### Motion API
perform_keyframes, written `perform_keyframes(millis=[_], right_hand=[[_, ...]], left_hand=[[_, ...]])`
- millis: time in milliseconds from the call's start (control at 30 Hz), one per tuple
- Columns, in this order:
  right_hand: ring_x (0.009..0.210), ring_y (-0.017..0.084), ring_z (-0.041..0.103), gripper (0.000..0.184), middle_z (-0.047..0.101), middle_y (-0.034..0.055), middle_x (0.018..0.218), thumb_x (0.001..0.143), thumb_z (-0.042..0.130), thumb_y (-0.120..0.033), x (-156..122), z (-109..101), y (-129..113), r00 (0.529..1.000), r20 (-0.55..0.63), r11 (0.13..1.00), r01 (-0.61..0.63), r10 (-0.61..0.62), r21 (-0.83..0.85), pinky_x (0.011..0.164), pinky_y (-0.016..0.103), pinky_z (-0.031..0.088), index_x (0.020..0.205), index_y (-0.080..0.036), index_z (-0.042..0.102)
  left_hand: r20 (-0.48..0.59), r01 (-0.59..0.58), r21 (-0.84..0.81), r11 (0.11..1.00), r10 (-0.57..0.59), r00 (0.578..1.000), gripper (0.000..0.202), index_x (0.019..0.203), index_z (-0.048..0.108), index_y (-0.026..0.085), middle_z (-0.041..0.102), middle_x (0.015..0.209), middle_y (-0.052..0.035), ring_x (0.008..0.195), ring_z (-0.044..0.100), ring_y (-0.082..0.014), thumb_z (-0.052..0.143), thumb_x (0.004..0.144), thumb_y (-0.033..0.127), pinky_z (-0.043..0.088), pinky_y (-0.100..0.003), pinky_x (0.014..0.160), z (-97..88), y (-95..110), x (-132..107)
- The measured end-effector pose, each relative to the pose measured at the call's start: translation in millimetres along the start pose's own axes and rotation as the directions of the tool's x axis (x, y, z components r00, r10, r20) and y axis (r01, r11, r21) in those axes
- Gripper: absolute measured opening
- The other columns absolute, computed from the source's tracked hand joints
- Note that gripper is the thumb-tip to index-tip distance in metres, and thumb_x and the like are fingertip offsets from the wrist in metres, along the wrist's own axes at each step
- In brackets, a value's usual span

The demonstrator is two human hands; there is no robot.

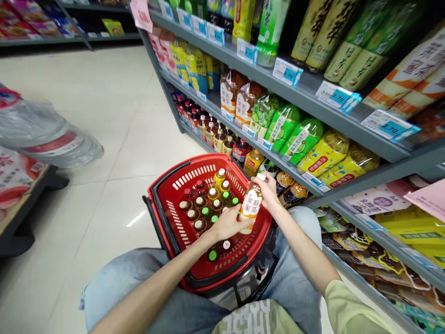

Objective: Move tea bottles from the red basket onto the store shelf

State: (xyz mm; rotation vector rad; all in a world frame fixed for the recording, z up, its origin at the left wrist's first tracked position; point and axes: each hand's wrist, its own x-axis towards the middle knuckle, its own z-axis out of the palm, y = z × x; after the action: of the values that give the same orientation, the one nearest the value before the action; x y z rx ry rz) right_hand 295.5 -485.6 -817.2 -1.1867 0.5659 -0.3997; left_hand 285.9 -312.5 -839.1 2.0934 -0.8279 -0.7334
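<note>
A bottle of brown tea point(251, 204) with a white and orange label and a white cap is tilted over the right side of the red shopping basket point(222, 160). My right hand point(268, 194) grips it near the neck, fingers wrapped around its upper part. My left hand point(227, 222) holds the lower part from the left, thumb and fingers about it. Beneath, several upright bottles point(206, 211) with white, green and red caps stand in the basket, some hidden by my left hand and forearm.
On the right, a grey shelf rack point(222, 104) carries drink bottles and shrink-wrapped packs, with price tags along its edges. Plastic-wrapped large bottles point(52, 134) stick out at left, above a low stand point(24, 204). Another shelf point(69, 39) stands across the tiled floor point(114, 139). My knees flank the basket.
</note>
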Motion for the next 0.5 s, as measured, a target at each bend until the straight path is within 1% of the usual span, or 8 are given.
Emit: perform_keyframes(millis=[100,200,300,400,467,500], right_hand=[[0.059,0.011,0.055,0.032,0.055,-0.0088,0.063,0.059,0.076,-0.030,-6.8,6.3,2.4,0.988,-0.035,0.985,0.148,-0.152,-0.084,0.057,0.021,0.043,0.075,-0.023,0.050],[0.058,0.011,0.050,0.029,0.053,-0.0082,0.063,0.061,0.076,-0.027,-10.5,12.6,2.9,0.963,0.017,0.955,0.268,-0.268,-0.123,0.057,0.022,0.039,0.075,-0.022,0.051],[0.058,0.011,0.046,0.028,0.052,-0.0078,0.064,0.064,0.076,-0.025,-10.5,16.7,3.7,0.942,0.049,0.934,0.335,-0.332,-0.121,0.057,0.024,0.036,0.076,-0.022,0.050],[0.059,0.012,0.047,0.030,0.053,-0.0069,0.065,0.064,0.079,-0.027,-8.0,20.0,4.0,0.950,0.030,0.947,0.312,-0.311,-0.077,0.059,0.024,0.037,0.076,-0.021,0.052],[0.059,0.013,0.050,0.035,0.055,-0.0061,0.065,0.062,0.082,-0.032,-5.8,22.7,1.5,0.971,0.050,0.972,0.235,-0.235,0.013,0.060,0.025,0.040,0.077,-0.021,0.053],[0.058,0.013,0.052,0.037,0.056,-0.0056,0.064,0.062,0.082,-0.036,-4.6,24.0,-0.6,0.980,0.086,0.982,0.171,-0.177,0.078,0.059,0.026,0.042,0.078,-0.021,0.053]], left_hand=[[-0.034,-0.023,-0.011,1.000,0.022,0.999,0.048,0.114,0.058,0.018,0.073,0.112,-0.0115,0.102,0.070,-0.0295,0.060,0.086,0.057,0.051,-0.038,0.092,-1.2,-2.3,-3.3],[-0.080,-0.041,-0.019,0.999,0.040,0.996,0.050,0.122,0.053,0.020,0.071,0.121,-0.0106,0.110,0.069,-0.0286,0.061,0.087,0.054,0.050,-0.038,0.097,-5.3,-3.3,-2.6],[-0.092,-0.041,-0.037,0.998,0.037,0.995,0.050,0.127,0.050,0.023,0.073,0.120,-0.0077,0.108,0.070,-0.0283,0.059,0.088,0.054,0.052,-0.038,0.097,-13.9,1.7,0.5],[-0.066,-0.034,-0.052,0.998,0.030,0.997,0.049,0.124,0.055,0.024,0.075,0.119,-0.0062,0.107,0.072,-0.0302,0.058,0.088,0.057,0.055,-0.039,0.097,-21.5,10.9,1.1],[-0.075,-0.023,-0.068,0.997,0.018,0.997,0.051,0.124,0.058,0.025,0.076,0.117,-0.0061,0.104,0.073,-0.0318,0.057,0.086,0.060,0.057,-0.041,0.094,-24.2,14.7,-0.4],[-0.095,-0.017,-0.067,0.998,0.010,0.995,0.052,0.124,0.060,0.026,0.077,0.116,-0.0061,0.103,0.074,-0.0327,0.057,0.085,0.061,0.058,-0.042,0.094,-24.9,15.1,-1.4]])
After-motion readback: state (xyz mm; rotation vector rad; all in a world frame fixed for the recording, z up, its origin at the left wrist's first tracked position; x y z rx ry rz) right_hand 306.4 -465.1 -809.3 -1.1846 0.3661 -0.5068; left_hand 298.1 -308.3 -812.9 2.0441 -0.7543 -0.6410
